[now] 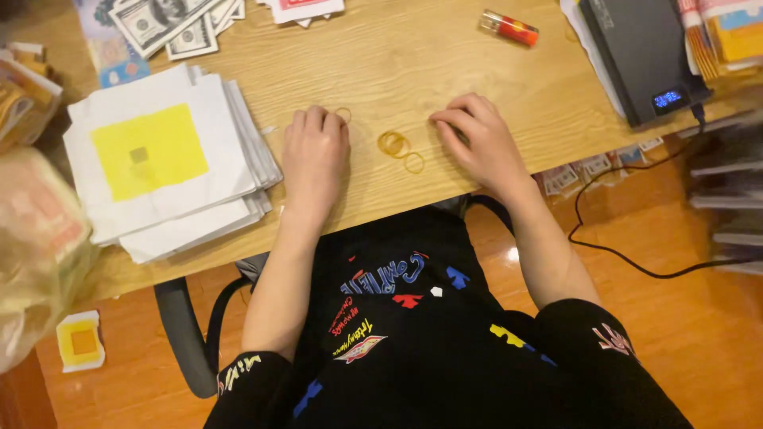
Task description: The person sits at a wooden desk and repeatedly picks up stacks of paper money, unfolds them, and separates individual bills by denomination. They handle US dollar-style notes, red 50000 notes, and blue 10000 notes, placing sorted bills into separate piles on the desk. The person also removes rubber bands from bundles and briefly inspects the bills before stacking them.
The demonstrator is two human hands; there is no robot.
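Observation:
My left hand (315, 155) rests knuckles-up on the wooden desk (381, 63), fingers curled, with a rubber band (343, 114) just past its fingertips. My right hand (477, 143) lies on the desk with fingers bent, nothing held. Two yellow rubber bands (400, 149) lie between the two hands, nearer the right one. Left of my left hand sits a stack of white sheets with a yellow square (167, 159) on top.
Banknotes (171, 24) lie at the desk's far left. A red lighter (509, 28) lies far right of centre. A dark box with a blue display (642, 59) sits at the right edge, its cable (620, 238) hanging over the floor. A small yellow pad (80, 342) lies on the floor.

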